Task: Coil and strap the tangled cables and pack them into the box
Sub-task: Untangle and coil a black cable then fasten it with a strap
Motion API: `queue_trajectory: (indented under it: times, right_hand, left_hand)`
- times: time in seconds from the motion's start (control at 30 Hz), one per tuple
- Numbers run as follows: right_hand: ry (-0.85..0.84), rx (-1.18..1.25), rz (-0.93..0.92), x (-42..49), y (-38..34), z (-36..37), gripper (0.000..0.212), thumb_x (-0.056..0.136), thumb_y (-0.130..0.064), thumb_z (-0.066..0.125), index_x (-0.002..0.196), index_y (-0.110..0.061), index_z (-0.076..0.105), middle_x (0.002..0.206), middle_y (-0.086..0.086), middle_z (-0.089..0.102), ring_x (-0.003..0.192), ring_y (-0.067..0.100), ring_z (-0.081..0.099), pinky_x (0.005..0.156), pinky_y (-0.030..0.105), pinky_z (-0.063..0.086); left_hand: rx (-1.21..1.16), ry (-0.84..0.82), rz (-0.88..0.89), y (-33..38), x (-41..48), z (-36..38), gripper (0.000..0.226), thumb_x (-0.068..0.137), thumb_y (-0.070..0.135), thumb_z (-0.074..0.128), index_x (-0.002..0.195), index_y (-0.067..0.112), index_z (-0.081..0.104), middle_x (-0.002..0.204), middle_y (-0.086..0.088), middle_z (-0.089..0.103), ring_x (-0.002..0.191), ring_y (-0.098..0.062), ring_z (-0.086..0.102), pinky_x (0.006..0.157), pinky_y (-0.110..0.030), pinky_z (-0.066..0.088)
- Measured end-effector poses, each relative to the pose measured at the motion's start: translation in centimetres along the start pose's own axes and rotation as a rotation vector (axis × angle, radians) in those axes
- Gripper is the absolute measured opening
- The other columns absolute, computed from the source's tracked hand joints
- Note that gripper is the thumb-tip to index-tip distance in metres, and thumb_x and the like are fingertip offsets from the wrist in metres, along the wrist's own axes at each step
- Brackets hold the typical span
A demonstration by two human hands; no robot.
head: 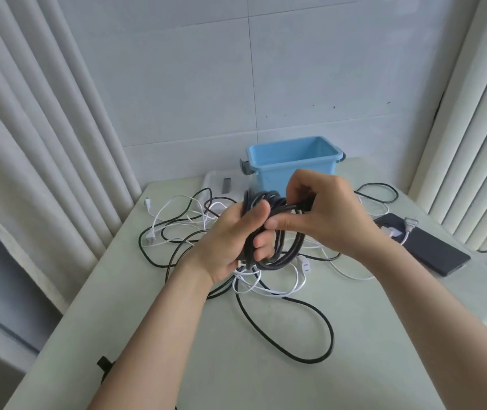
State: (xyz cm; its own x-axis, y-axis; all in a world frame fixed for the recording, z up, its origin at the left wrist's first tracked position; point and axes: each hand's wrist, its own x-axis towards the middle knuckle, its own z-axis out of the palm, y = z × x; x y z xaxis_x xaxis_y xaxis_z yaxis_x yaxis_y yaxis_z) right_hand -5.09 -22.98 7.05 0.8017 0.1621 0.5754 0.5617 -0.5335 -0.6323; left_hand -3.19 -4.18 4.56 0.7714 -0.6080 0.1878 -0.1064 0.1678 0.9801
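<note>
Head view: our left hand (230, 235) curls its fingers round a coiled black round cable (300, 241), just in front of the open blue plastic box (292, 167). Our right hand (322, 211) pinches the coil's top strand. Loose white and black cables (251, 276) sprawl before the box.

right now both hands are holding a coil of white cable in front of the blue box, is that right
Only the colour is wrong. The head view shows a black cable coil, not a white one. The left hand and right hand hold it in front of the blue box. The white cables lie loose on the table.
</note>
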Motion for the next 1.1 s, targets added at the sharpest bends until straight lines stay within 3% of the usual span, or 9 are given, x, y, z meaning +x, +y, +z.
queue_trajectory:
  times: [0.13, 0.33, 0.47, 0.6, 0.7, 0.83, 0.9, 1.0, 1.1]
  right_hand:
    - [-0.010, 0.304, 0.073, 0.4, 1.2, -0.5, 0.044, 0.065, -0.032, 0.091, 0.100, -0.025, 0.066, 0.081, -0.003, 0.058, 0.067, 0.012, 0.053, 0.064, 0.028, 0.048]
    - [-0.084, 0.419, 0.112, 0.7, 1.8, -0.4, 0.059, 0.065, -0.045, 0.084, 0.119, -0.034, 0.065, 0.115, -0.012, 0.069, 0.111, 0.010, 0.061, 0.092, 0.036, 0.050]
    - [-0.206, 0.387, 0.127, 0.4, 0.6, 0.1, 0.068, 0.071, -0.054, 0.073, 0.134, -0.033, 0.057, 0.129, -0.011, 0.065, 0.128, 0.003, 0.053, 0.108, 0.033, 0.038]
    - [-0.280, 0.328, 0.212, 0.3, -0.1, 0.6, 0.079, 0.065, -0.067, 0.070, 0.136, -0.036, 0.055, 0.127, -0.013, 0.063, 0.116, 0.001, 0.060, 0.103, 0.031, 0.046]
    - [-0.246, 0.206, 0.215, 0.4, -0.4, 1.0, 0.078, 0.060, -0.075, 0.069, 0.130, -0.043, 0.057, 0.113, -0.013, 0.060, 0.098, -0.008, 0.059, 0.090, 0.023, 0.046]
    - [-0.136, 0.114, 0.163, 0.1, -1.6, 1.5, 0.045, 0.066, -0.060, 0.076, 0.103, -0.035, 0.070, 0.093, -0.008, 0.053, 0.080, 0.001, 0.056, 0.070, 0.014, 0.038]
    - [-0.037, 0.014, 0.037, -0.2, -2.1, 1.8, 0.034, 0.068, -0.044, 0.084, 0.097, -0.030, 0.073, 0.091, -0.007, 0.050, 0.080, 0.005, 0.056, 0.069, 0.012, 0.040]
    - [0.067, -0.132, -0.155, -0.6, -2.5, 2.3, 0.037, 0.068, -0.038, 0.083, 0.103, -0.029, 0.074, 0.095, -0.009, 0.046, 0.073, 0.009, 0.058, 0.068, 0.023, 0.050]
    - [0.164, -0.262, -0.337, -0.9, -2.9, 3.1, 0.030, 0.073, -0.035, 0.082, 0.103, -0.031, 0.076, 0.095, -0.001, 0.047, 0.062, 0.027, 0.054, 0.057, 0.034, 0.048]
  left_hand:
    - [-0.069, 0.059, 0.084, -1.2, 0.2, -1.0, 0.022, 0.088, 0.033, 0.067, 0.085, 0.012, 0.064, 0.049, 0.008, 0.037, 0.040, -0.008, 0.038, 0.059, -0.030, 0.040]
    - [-0.113, -0.086, 0.161, -2.2, 0.4, -1.9, 0.046, 0.093, 0.044, 0.066, 0.109, 0.001, 0.059, 0.050, 0.012, 0.042, 0.042, -0.005, 0.042, 0.068, -0.029, 0.045]
    - [-0.241, -0.165, 0.125, -2.6, 0.1, -1.6, 0.040, 0.095, 0.044, 0.063, 0.098, 0.005, 0.057, 0.049, 0.012, 0.033, 0.040, -0.004, 0.034, 0.067, -0.027, 0.043]
    - [-0.426, -0.305, 0.115, -3.3, -0.2, -1.5, 0.020, 0.099, 0.033, 0.059, 0.095, 0.014, 0.063, 0.048, 0.010, 0.031, 0.040, -0.007, 0.031, 0.065, -0.021, 0.042]
    - [-0.361, -0.307, 0.099, -3.8, -0.3, -1.7, 0.023, 0.091, 0.024, 0.067, 0.072, 0.019, 0.055, 0.044, 0.010, 0.031, 0.036, -0.009, 0.031, 0.064, -0.023, 0.043]
    - [-0.184, -0.205, 0.093, -3.5, -0.1, -1.9, 0.020, 0.077, 0.009, 0.064, 0.062, 0.017, 0.054, 0.042, 0.008, 0.042, 0.040, -0.010, 0.041, 0.070, -0.026, 0.044]
    - [-0.063, -0.061, 0.098, -3.0, 0.1, -2.5, 0.006, 0.071, 0.007, 0.065, 0.069, 0.013, 0.065, 0.056, 0.001, 0.053, 0.055, -0.014, 0.050, 0.068, -0.024, 0.045]
    - [0.071, 0.082, 0.123, -2.5, 0.4, -3.5, 0.035, 0.071, 0.002, 0.071, 0.105, 0.004, 0.072, 0.096, -0.016, 0.067, 0.094, -0.029, 0.063, 0.085, -0.036, 0.052]
    - [0.236, 0.138, 0.211, -1.7, 0.3, -3.3, 0.033, 0.073, -0.010, 0.063, 0.103, 0.001, 0.072, 0.097, -0.013, 0.071, 0.094, -0.025, 0.067, 0.085, -0.038, 0.054]
